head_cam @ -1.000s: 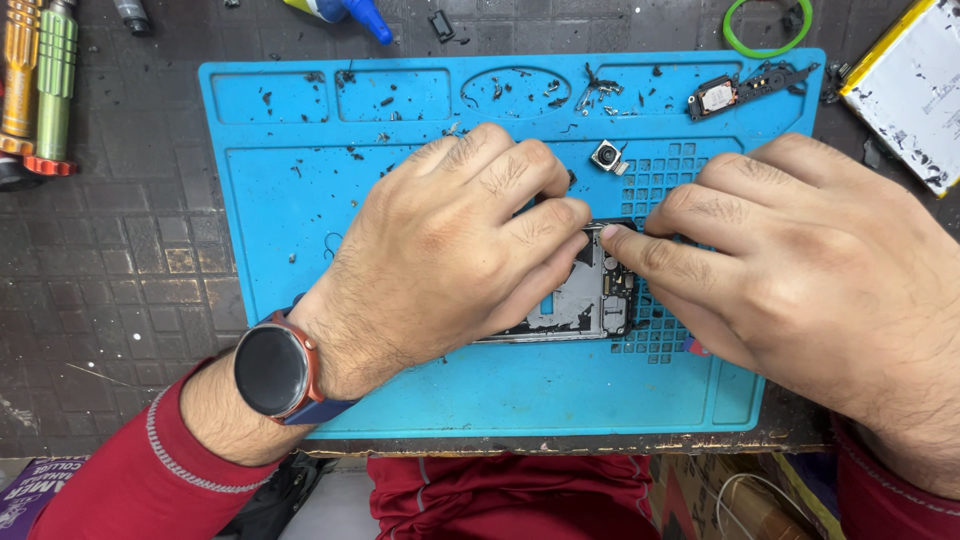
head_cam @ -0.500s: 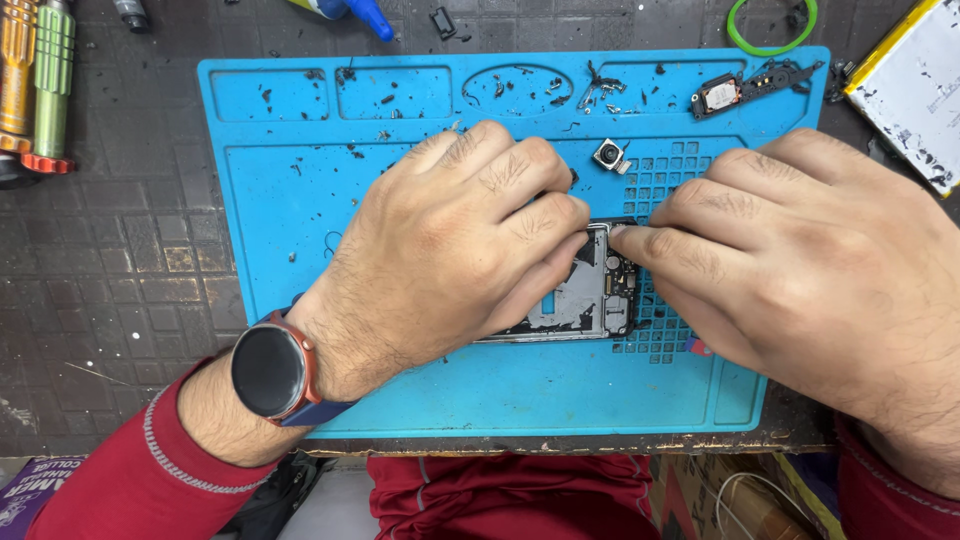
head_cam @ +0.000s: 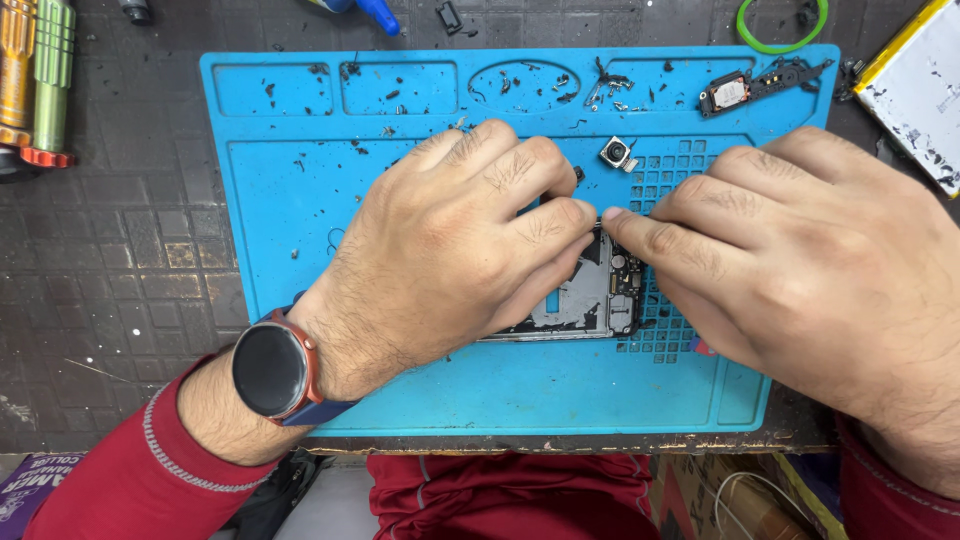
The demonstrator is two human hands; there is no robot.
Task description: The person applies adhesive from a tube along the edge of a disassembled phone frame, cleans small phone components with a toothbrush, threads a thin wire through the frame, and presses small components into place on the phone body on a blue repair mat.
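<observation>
Opened phone frame [head_cam: 590, 300] lies flat on the blue mat [head_cam: 300, 250], mostly covered

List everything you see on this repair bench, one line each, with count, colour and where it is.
opened phone: one, grey and black, mat centre, under both hands
work mat: one, blue, on the dark bench
camera module: one, silver, above the fingertips
speaker part: one, black, mat's top right tray
loose screws: many, dark, top trays
ring: one, green, top right
tool handles: two, orange and green, top left
wristwatch: one, black with red rim, left wrist
left hand: on phone
right hand: fingertips on phone
</observation>
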